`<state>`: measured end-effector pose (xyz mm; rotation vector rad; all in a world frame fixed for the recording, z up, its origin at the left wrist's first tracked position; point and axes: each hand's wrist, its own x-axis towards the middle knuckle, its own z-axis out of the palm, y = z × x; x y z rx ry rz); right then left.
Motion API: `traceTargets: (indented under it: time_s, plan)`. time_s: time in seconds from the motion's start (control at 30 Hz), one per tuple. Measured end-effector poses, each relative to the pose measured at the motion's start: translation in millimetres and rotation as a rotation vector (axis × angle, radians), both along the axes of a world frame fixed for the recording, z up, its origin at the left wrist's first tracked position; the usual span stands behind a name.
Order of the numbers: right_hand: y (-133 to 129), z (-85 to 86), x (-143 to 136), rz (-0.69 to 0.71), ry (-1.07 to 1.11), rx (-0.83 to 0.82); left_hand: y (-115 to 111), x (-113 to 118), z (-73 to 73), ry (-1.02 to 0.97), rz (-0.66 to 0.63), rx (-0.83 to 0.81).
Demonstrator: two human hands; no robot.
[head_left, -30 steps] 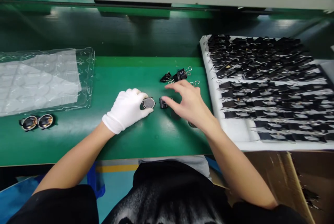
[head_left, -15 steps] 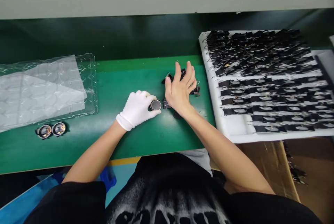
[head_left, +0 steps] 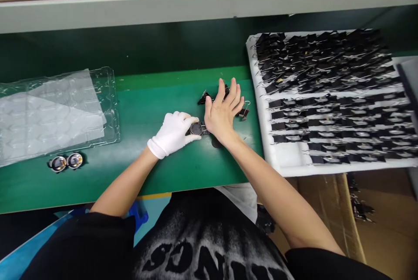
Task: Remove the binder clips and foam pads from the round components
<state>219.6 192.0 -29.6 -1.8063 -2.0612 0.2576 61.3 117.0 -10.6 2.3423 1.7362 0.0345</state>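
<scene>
My left hand, in a white glove, grips a small round dark part between thumb and fingers on the green table. A black binder clip touches the right side of that part. My right hand is bare, its fingers spread, with its palm edge over the clip; what lies under the palm is hidden. More black clips lie behind and beside its fingers. Below its wrist a dark disc shows in part.
At the left lies a clear plastic tray with a white sheet. Two round metal-rimmed parts sit in front of it. A white foam tray with rows of black clips stands at the right. A cardboard box is below it.
My right palm has lowered slightly toward the clip beside the round part. The clip now meets the round part. The whole view has shifted a little.
</scene>
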Motion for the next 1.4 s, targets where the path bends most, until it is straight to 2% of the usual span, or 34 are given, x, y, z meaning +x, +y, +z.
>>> traceTargets:
  time_s: [0.3,0.4,0.7,0.97,1.07,1.2,1.33,1.4]
  plan:
    - [2,-6.4,0,0.009,0.028,0.057,1,13,12.0,-0.165,0.118,0.025]
    - [2,-6.9,0,0.026,0.065,0.06,3,10,12.6,-0.159,0.088,-0.003]
    - [-2,-3.3,-3,0.013,0.05,0.06,4,3,2.6,-0.066,0.019,-0.005]
    - [-3,-4.9,-4,0.012,0.124,0.065,0,7,8.6,-0.042,0.015,0.032]
    - [-3,2.0,0,0.042,0.192,0.1,-3,8,12.6,-0.065,0.042,0.048]
    - [6,23.9,12,0.118,0.271,0.109,-6,10,17.8,-0.128,0.102,0.041]
    - [21,43.7,21,0.345,0.035,-0.048,-8,11,22.3,-0.177,0.182,-0.002]
    - [24,49.4,22,0.403,-0.065,-0.088,-8,10,23.8,-0.188,0.202,-0.017]
